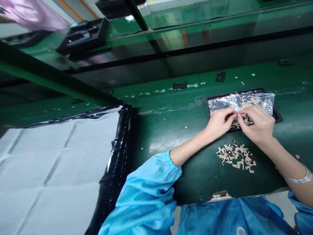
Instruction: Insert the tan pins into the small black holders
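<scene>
My left hand [221, 120] and my right hand [258, 122] meet over a black tray [277, 118], thumbs and fingertips pinched close together. Whatever sits between the fingertips is too small to make out. Inside the tray lies a clear plastic bag [265, 99] with small beige L-shaped pieces [248, 101] on and around it. Closer to my body, a loose pile of similar beige and dark pieces [236, 155] is spread on the green table [195, 173].
A large box-like container lined in black plastic [124, 130] with white sheets [80, 169] stands at the left. Small black parts [179, 85] lie along the back. A green post [56, 78] slants across the left. Behind is a shelf with a black box [84, 34]; a person's pink sleeve [36, 13] shows at upper left.
</scene>
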The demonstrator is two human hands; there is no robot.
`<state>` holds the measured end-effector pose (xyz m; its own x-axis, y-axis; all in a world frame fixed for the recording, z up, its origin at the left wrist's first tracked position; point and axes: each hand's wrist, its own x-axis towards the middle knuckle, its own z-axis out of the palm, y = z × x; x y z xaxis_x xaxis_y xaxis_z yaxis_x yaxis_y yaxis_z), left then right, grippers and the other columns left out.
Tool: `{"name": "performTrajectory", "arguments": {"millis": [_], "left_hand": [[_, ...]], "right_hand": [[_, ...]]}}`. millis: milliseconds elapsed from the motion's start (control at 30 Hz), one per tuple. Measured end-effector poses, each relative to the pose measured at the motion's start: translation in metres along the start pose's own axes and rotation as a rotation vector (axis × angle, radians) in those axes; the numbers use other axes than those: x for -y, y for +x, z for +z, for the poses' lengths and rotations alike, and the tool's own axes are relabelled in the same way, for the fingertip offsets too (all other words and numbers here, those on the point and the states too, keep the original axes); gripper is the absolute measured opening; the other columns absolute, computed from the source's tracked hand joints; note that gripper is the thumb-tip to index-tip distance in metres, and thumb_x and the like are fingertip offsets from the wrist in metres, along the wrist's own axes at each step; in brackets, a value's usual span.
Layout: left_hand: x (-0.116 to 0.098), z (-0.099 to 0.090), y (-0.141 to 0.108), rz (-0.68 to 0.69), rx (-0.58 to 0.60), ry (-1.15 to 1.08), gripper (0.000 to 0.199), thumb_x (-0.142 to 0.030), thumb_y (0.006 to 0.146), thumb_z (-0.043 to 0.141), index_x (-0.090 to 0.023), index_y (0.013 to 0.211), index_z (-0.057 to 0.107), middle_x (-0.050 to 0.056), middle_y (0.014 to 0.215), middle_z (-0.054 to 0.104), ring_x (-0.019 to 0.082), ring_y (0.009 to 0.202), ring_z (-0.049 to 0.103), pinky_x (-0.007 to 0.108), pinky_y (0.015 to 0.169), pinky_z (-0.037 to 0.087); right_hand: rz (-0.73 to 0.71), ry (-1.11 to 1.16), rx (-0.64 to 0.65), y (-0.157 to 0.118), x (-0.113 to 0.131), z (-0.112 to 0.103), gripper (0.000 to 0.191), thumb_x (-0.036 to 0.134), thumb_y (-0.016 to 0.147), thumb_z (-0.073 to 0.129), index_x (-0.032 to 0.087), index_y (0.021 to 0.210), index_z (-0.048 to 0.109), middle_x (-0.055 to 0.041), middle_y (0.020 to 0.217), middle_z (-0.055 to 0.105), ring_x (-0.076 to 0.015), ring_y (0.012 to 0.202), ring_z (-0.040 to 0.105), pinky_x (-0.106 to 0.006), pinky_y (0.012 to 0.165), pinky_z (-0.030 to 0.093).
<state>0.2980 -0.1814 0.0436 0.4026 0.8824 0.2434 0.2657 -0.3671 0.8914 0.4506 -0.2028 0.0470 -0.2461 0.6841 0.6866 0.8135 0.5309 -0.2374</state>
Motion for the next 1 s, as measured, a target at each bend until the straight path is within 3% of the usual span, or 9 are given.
{"name": "performTrajectory", "arguments": {"millis": [167, 267, 333, 500, 667, 1000], "left_hand": [[0.006, -0.003, 0.006, -0.127, 0.023, -0.42, 0.017, -0.028, 0.083, 0.055, -0.015, 0.072, 0.054, -0.003, 0.057, 0.053, 0.006, 0.05, 0.044, 0.02, 0.052, 0.035], [0.012, -0.006, 0.009, -0.205, 0.066, -0.643, 0.021, -0.035, 0.079, 0.058, -0.014, 0.075, 0.054, -0.003, 0.055, 0.054, 0.004, 0.043, 0.039, 0.018, 0.042, 0.026], [0.014, -0.008, 0.011, -0.239, 0.153, -0.722, 0.024, -0.037, 0.077, 0.06, -0.014, 0.074, 0.053, -0.003, 0.053, 0.052, 0.004, 0.042, 0.039, 0.018, 0.04, 0.019], [0.015, -0.012, 0.013, -0.299, 0.394, -0.847, 0.027, -0.039, 0.077, 0.058, -0.016, 0.069, 0.047, -0.005, 0.05, 0.043, 0.005, 0.041, 0.033, 0.019, 0.04, 0.016], [0.014, -0.014, 0.015, -0.324, 0.441, -0.932, 0.027, -0.037, 0.079, 0.053, -0.017, 0.066, 0.039, -0.006, 0.049, 0.034, 0.005, 0.041, 0.026, 0.02, 0.042, 0.014], [0.012, -0.015, 0.014, -0.361, 0.525, -0.898, 0.028, -0.038, 0.079, 0.052, -0.017, 0.066, 0.037, -0.007, 0.049, 0.03, 0.004, 0.042, 0.024, 0.019, 0.043, 0.013]], "right_hand": [[0.127, -0.014, -0.06, 0.005, -0.012, -0.002, 0.008, 0.016, 0.078, 0.058, 0.022, 0.074, 0.061, -0.0007, 0.066, 0.064, -0.0146, 0.058, 0.058, -0.029, 0.055, 0.045], [0.14, -0.04, -0.054, 0.007, -0.022, -0.002, 0.014, 0.01, 0.077, 0.055, 0.022, 0.077, 0.063, -0.0015, 0.071, 0.066, -0.0163, 0.066, 0.061, -0.029, 0.058, 0.046], [0.109, -0.051, -0.024, 0.007, -0.026, -0.001, 0.017, 0.009, 0.077, 0.053, 0.021, 0.078, 0.064, -0.002, 0.077, 0.069, -0.018, 0.073, 0.063, -0.03, 0.063, 0.047], [0.036, 0.03, -0.003, 0.005, -0.021, 0.0, 0.01, 0.015, 0.079, 0.059, 0.021, 0.071, 0.061, -0.0004, 0.065, 0.065, -0.0155, 0.06, 0.06, -0.029, 0.056, 0.046], [-0.1, 0.127, -0.029, 0.006, -0.008, -0.006, 0.014, 0.009, 0.077, 0.06, 0.022, 0.081, 0.061, -0.0027, 0.076, 0.069, -0.0178, 0.071, 0.064, -0.032, 0.063, 0.05], [-0.198, 0.183, -0.039, 0.005, -0.003, -0.008, 0.017, 0.009, 0.075, 0.064, 0.022, 0.085, 0.06, -0.0025, 0.075, 0.068, -0.0167, 0.069, 0.063, -0.031, 0.061, 0.05]]}}
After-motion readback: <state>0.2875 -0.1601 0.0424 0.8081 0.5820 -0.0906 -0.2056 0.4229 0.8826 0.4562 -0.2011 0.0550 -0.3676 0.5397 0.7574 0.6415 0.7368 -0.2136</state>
